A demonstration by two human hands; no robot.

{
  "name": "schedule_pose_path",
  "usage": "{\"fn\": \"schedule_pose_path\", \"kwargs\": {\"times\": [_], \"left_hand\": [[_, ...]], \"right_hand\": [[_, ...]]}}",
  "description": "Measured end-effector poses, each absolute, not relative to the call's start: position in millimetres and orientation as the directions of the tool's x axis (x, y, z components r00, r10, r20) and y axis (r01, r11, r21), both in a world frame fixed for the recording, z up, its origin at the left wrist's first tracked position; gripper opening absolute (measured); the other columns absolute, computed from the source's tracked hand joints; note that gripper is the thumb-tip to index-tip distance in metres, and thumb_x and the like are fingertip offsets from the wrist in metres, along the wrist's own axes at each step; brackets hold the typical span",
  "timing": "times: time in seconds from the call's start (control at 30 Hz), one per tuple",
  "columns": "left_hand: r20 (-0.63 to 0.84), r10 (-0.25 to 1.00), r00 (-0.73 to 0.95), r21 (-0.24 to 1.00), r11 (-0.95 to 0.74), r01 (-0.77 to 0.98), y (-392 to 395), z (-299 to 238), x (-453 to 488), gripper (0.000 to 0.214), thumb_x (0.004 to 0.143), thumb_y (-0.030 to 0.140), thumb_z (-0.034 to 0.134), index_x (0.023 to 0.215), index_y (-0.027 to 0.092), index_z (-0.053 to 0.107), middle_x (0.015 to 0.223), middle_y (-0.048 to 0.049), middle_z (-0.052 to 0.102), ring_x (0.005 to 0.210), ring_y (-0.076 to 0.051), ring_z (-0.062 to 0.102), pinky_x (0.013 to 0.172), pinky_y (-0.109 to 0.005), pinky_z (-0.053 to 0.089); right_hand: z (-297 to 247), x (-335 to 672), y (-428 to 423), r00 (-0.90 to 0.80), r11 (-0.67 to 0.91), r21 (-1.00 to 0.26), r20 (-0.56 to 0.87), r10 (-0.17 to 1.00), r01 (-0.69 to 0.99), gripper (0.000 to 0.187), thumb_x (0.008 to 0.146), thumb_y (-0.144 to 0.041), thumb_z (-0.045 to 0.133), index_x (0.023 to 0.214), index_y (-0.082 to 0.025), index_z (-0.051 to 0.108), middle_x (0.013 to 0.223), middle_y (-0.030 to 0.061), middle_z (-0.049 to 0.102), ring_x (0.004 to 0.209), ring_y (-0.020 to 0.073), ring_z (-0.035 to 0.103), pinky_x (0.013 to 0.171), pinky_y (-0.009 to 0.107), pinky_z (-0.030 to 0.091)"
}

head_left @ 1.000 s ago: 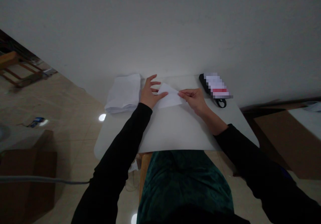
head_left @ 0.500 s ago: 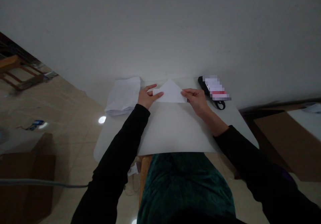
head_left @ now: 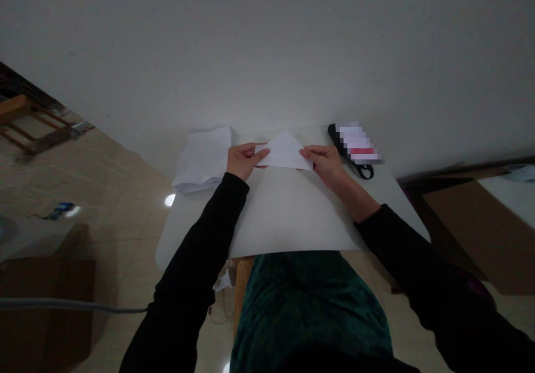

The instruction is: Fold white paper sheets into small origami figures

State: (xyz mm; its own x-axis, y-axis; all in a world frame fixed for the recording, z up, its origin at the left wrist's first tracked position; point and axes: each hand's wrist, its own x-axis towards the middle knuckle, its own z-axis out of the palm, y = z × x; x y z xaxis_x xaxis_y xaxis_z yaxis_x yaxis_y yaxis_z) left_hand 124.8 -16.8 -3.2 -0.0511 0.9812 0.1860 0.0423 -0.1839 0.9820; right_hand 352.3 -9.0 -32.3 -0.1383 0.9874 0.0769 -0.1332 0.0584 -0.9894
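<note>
A folded sheet of white paper (head_left: 285, 151), pointed at its top and straight along its lower edge, is held between my two hands over the white table (head_left: 292, 217). My left hand (head_left: 244, 160) pinches its left end, thumb on top and fingers behind. At the right end, my right hand (head_left: 326, 164) grips the paper between thumb and fingers. Just left of my left hand lies a stack of white paper sheets (head_left: 203, 158).
Beyond my right hand lies a black item with a strap loop (head_left: 365, 171), partly blurred out. A wall (head_left: 276, 55) rises behind the table. Cardboard boxes (head_left: 480, 228) stand on the floor at the right and left. A grey cable (head_left: 75, 305) runs to my left sleeve.
My left fingers, spread out before, have closed behind the paper's left end. My right hand keeps its pinch. The view has shifted slightly.
</note>
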Motion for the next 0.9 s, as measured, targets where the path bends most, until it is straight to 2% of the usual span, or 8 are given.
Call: {"fn": "schedule_pose_path", "kwargs": {"times": [0.1,0.17,0.3,0.4,0.5,0.6,0.77,0.9], "left_hand": [[0.251,0.961,-0.118,0.968,-0.249,0.03,-19.2,0.6,127.5,0.045,0.059,0.039,0.088,0.092,0.011,0.079,0.076,-0.0052,0.077,0.061,-0.016,0.071,0.053,-0.028,0.064],[0.29,0.944,-0.156,0.957,-0.286,0.047,-20.6,2.6,129.5,0.038,0.059,0.036,0.088,0.088,0.013,0.079,0.074,-0.0046,0.077,0.058,-0.015,0.07,0.048,-0.025,0.062],[0.374,0.904,-0.206,0.927,-0.367,0.075,-20.8,3.0,131.0,0.024,0.06,0.029,0.088,0.078,0.017,0.078,0.068,-0.0023,0.075,0.053,-0.014,0.068,0.044,-0.024,0.058],[0.431,0.885,-0.176,0.902,-0.417,0.111,-18.6,0.1,128.4,0.019,0.064,0.03,0.086,0.077,0.018,0.078,0.072,-0.0026,0.076,0.057,-0.013,0.069,0.05,-0.024,0.059],[0.48,0.871,-0.104,0.872,-0.46,0.17,-17.2,-1.4,124.5,0.019,0.07,0.032,0.083,0.084,0.02,0.081,0.078,-0.0036,0.078,0.063,-0.012,0.07,0.059,-0.023,0.059],[0.502,0.861,-0.087,0.854,-0.477,0.207,-18.7,0.3,122.1,0.018,0.071,0.032,0.083,0.085,0.021,0.081,0.082,-0.0042,0.079,0.068,-0.013,0.071,0.066,-0.024,0.06],[0.522,0.842,-0.137,0.838,-0.476,0.268,-21.2,3.7,119.5,0.015,0.064,0.031,0.088,0.072,0.02,0.079,0.07,-0.0018,0.076,0.059,-0.012,0.068,0.062,-0.023,0.058],[0.499,0.86,-0.108,0.847,-0.456,0.273,-20.8,5.0,116.8,0.016,0.062,0.029,0.089,0.07,0.02,0.079,0.071,-0.0017,0.077,0.063,-0.013,0.07,0.065,-0.024,0.059]], "right_hand": [[-29.5,346.3,-13.8,-0.076,-0.035,-0.935,-0.009,0.997,-0.353,0.028,0.057,-0.04,0.088,0.073,-0.02,0.078,0.076,0.0033,0.074,0.069,0.0167,0.065,0.067,0.034,0.057],[-25.7,343.5,-18.1,-0.09,-0.086,-0.912,-0.054,0.994,-0.4,0.023,0.056,-0.034,0.089,0.071,-0.019,0.078,0.078,0.0038,0.075,0.071,0.0162,0.066,0.069,0.032,0.057],[-20.6,342.2,-23.8,-0.115,-0.154,-0.889,-0.115,0.987,-0.432,0.014,0.061,-0.024,0.085,0.072,-0.017,0.078,0.083,0.0059,0.077,0.077,0.0162,0.067,0.075,0.03,0.058],[-20.1,342.0,-24.8,-0.101,-0.173,-0.882,-0.143,0.985,-0.439,0.007,0.067,-0.018,0.08,0.072,-0.016,0.077,0.086,0.0069,0.077,0.081,0.0171,0.068,0.079,0.03,0.059],[-20.1,341.3,-25.0,-0.073,-0.174,-0.883,-0.157,0.985,-0.437,0.003,0.07,-0.015,0.077,0.072,-0.017,0.076,0.087,0.0071,0.077,0.083,0.0185,0.069,0.079,0.032,0.061],[-19.9,340.8,-25.5,-0.085,-0.184,-0.875,-0.163,0.983,-0.447,0.003,0.07,-0.015,0.077,0.073,-0.016,0.076,0.088,0.0072,0.077,0.083,0.0187,0.068,0.076,0.031,0.063],[-21.5,340.1,-26.1,-0.097,-0.179,-0.869,-0.151,0.984,-0.461,0.009,0.066,-0.02,0.081,0.073,-0.016,0.076,0.089,0.0077,0.077,0.083,0.0185,0.068,0.075,0.031,0.063],[-22.4,340.4,-24.9,-0.083,-0.161,-0.878,-0.138,0.987,-0.451,0.014,0.063,-0.023,0.083,0.073,-0.016,0.077,0.087,0.0076,0.077,0.08,0.018,0.068,0.073,0.031,0.061]]}}
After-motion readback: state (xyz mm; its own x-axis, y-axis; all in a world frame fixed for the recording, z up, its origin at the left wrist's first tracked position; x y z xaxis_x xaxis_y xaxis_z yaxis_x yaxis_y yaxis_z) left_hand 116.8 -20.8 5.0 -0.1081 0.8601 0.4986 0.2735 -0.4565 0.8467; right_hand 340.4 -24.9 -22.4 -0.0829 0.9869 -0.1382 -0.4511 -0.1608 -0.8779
